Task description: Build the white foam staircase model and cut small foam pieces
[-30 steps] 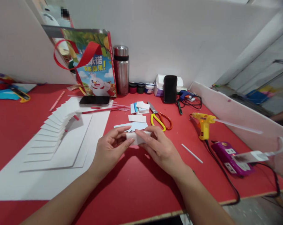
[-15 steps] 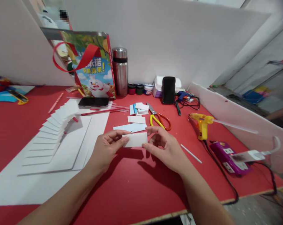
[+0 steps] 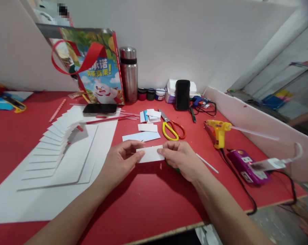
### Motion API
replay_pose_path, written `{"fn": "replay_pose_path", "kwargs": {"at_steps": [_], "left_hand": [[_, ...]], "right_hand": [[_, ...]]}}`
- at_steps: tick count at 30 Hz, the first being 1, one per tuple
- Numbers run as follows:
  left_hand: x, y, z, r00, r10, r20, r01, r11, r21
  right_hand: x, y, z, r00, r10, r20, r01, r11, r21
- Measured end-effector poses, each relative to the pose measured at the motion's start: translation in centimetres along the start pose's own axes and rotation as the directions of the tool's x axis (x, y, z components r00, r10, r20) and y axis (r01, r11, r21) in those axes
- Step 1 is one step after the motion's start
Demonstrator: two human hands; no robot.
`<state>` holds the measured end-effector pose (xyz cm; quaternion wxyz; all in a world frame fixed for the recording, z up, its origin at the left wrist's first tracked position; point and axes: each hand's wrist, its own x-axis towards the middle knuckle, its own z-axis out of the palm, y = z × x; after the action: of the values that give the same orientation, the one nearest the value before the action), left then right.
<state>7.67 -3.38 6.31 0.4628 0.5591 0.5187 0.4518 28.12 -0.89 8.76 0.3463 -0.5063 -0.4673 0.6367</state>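
Note:
A small white rectangular card (image 3: 151,154) is held level above the red table between both hands. My left hand (image 3: 123,158) pinches its left end, thumb on top. On the right end, my right hand (image 3: 181,158) pinches the card between thumb and fingers; something dark green shows beneath that hand, too hidden to name. Just beyond the card lie a pale blue strip (image 3: 151,136), a stack of white pieces (image 3: 147,127) and scissors (image 3: 173,131) with yellow and orange handles. To the left, a curved staircase of white cards (image 3: 50,144) stands on a white board (image 3: 80,170).
At right are a yellow glue gun (image 3: 219,132) with a glue stick in it, a purple box (image 3: 245,166) and a white stick (image 3: 207,163). Behind stand a steel flask (image 3: 129,76), a printed bag (image 3: 99,81), paint jars (image 3: 151,94) and a black phone (image 3: 100,109).
My right hand has closed its fingers on the card's right end, where they were more spread before. The card has shifted slightly right. The whole view has moved a little.

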Motion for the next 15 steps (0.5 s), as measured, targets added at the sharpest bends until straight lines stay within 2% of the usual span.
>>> {"fn": "replay_pose_path", "kwargs": {"at_steps": [1,3,5,11,15], "left_hand": [[-0.1,0.1,-0.1,0.993,0.116,0.001,-0.116,0.989,0.094],[-0.2,0.4,-0.2,0.94,0.34,0.034,-0.337,0.906,0.258],[-0.5,0.6,-0.3,0.893,0.439,0.101,-0.445,0.826,0.346],[-1.2,0.8,0.0,0.847,0.436,0.303,-0.531,0.71,0.462],[-1.6,1.2,0.2,0.836,0.398,0.378,-0.546,0.672,0.501]], "right_hand": [[0.1,0.0,0.0,1.0,0.028,-0.002,-0.028,1.0,0.003],[0.4,0.0,-0.1,0.997,0.077,0.001,-0.077,0.997,-0.004],[0.5,0.0,-0.1,0.994,0.106,0.005,-0.105,0.994,-0.03],[0.3,0.1,0.5,0.994,0.107,0.001,-0.107,0.989,-0.102],[0.0,0.3,0.7,0.993,0.119,0.007,-0.116,0.979,-0.168]]}}
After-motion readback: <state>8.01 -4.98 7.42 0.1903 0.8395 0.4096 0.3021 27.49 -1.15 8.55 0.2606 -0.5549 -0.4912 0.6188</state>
